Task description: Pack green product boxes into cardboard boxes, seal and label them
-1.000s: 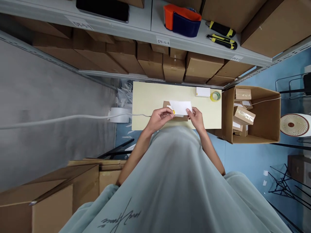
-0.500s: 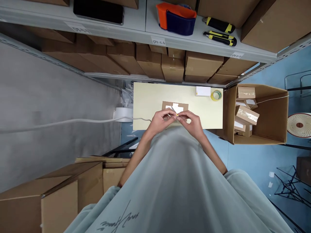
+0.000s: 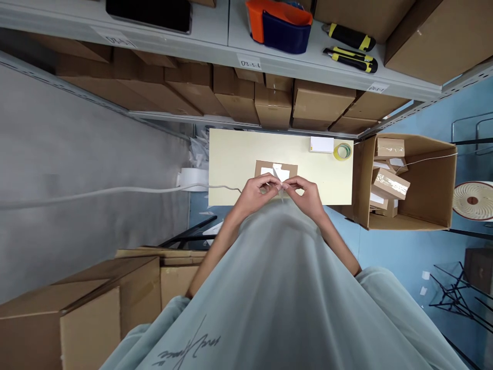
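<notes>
A small brown cardboard box (image 3: 288, 167) with white labels lies on the pale yellow table (image 3: 239, 154). Just in front of it my left hand (image 3: 257, 192) and my right hand (image 3: 304, 193) meet, fingertips pinched together on a thin white paper slip (image 3: 278, 174) that stands edge-on between them. Both hands hover over the near edge of the box.
A white pad (image 3: 321, 145) and a tape roll (image 3: 342, 151) sit at the table's far right. An open carton (image 3: 419, 205) with small packages stands to the right. Shelves above hold brown boxes, a tape dispenser (image 3: 279, 23) and utility knives (image 3: 350, 49). Cartons (image 3: 96, 303) stand at lower left.
A second ago I held the white sheet flat and wide between both hands; my hands have since come together and the paper is folded or turned edge-on between my fingertips.
</notes>
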`<action>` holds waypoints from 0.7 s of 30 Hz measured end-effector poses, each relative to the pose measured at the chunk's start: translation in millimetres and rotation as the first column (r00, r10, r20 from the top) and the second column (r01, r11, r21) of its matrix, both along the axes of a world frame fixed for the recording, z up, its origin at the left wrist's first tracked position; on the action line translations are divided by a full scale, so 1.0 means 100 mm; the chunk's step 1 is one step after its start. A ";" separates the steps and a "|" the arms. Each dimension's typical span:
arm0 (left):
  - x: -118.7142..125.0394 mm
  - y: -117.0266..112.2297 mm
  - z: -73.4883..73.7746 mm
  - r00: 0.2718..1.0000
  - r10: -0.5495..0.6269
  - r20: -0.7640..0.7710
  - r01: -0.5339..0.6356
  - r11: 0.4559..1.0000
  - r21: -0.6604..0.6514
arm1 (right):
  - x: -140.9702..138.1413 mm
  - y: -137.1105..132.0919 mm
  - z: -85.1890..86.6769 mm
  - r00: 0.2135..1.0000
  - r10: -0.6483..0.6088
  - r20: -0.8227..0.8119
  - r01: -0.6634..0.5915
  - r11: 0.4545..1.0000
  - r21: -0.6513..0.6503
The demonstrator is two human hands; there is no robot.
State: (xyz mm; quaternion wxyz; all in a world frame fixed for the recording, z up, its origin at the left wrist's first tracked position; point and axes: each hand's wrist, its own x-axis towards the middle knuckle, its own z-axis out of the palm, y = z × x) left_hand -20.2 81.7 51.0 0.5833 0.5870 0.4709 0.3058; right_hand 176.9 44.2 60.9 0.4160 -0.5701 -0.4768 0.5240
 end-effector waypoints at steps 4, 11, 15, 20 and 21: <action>0.04 0.04 -0.02 0.999 0.000 0.041 0.000 1.000 -0.004 | 0.03 0.04 -0.01 0.999 -0.037 -0.032 0.036 0.998 -0.046; 0.19 -0.02 0.00 0.990 0.100 0.103 -0.096 0.995 -0.036 | 0.04 0.05 -0.01 0.998 -0.059 -0.029 0.059 0.998 -0.001; 0.26 -0.09 -0.04 0.979 0.173 0.106 -0.165 0.983 -0.082 | 0.06 0.04 -0.05 0.997 -0.064 -0.039 0.064 0.998 0.002; 0.24 -0.10 -0.14 0.969 0.221 0.110 -0.209 0.972 -0.112 | 0.09 0.06 -0.11 0.992 -0.109 -0.059 0.107 0.994 -0.034; 0.22 -0.09 -0.17 0.965 0.236 0.112 -0.220 0.966 -0.135 | 0.10 0.06 -0.12 0.990 -0.128 -0.062 0.125 0.991 -0.046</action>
